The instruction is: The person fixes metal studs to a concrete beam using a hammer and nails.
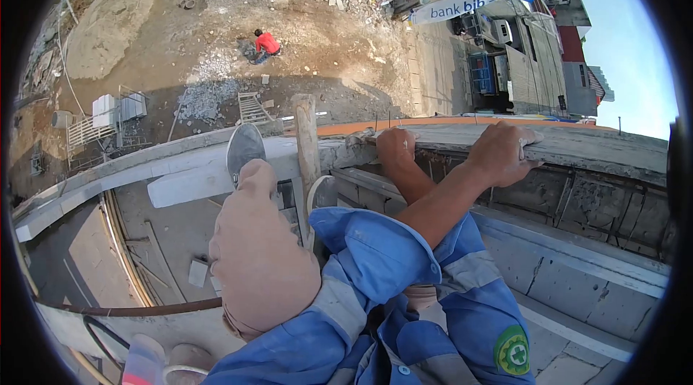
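Observation:
My forearms cross in front of me, the left one over the right. My left hand (503, 154) reaches to the right and is closed round the near edge of a rough grey concrete ledge (599, 153), its thumb below the top. My right hand (395, 146) is closed on the same ledge farther left, its fingertips partly hidden. Both forearms are bare below rolled blue sleeves (382, 251). A wooden post (307, 143) stands upright left of my right hand. My beige trouser leg (260, 258) stretches forward, with a shoe (246, 152) beside the post.
Light block walls (577, 280) lie below on the right. A white beam (191, 185) juts out at left. Beyond the ledge is a drop to dirt ground, where a person in red (267, 43) crouches near rubble. A bank banner (473, 6) hangs beyond. A bucket (186, 374) stands lower left.

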A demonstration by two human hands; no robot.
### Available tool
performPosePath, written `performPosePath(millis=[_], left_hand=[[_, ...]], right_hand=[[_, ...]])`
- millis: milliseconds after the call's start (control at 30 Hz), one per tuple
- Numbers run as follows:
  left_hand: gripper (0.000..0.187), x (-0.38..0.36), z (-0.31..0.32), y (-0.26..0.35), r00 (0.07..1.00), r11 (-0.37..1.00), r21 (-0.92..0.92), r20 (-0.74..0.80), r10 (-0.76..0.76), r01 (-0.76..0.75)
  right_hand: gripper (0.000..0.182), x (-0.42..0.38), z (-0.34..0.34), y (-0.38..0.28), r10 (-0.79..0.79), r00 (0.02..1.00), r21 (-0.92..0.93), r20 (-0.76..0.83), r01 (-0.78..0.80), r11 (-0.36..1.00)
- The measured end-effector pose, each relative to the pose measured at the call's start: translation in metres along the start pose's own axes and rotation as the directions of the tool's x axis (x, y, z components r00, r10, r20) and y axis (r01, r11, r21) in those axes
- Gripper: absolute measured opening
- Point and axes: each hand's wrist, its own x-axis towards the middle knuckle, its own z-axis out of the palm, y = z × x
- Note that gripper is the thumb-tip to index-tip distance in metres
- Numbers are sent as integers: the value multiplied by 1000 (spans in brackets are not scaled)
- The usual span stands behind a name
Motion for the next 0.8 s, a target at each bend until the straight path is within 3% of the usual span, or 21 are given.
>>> performPosePath(millis=[67,200,267,400,500,800], left_hand=[[40,4,-3,6,989,997,-9,126,-76,78],[45,15,5,2,983,994,-70,167,-70,83],[44,17,4,4,979,994,-47,184,-89,100],[44,25,11,1,990,998,-13,125,-66,68],[45,30,6,3,984,994,-8,142,-110,112],[50,26,9,5,995,994,-56,40,-88,90]], right_hand=[[19,4,1,4,-3,999,-11,33,3,1000],[18,1,-15,12,-29,993,-79,118,38,996],[22,-8,-28,15,16,996,7,88,-17,1000],[21,-10,-36,29,-30,995,-3,92,30,1000],[21,-10,-38,34,-48,999,56,4,47,997],[20,-17,-35,28,7,1000,-2,-20,-7,1000]])
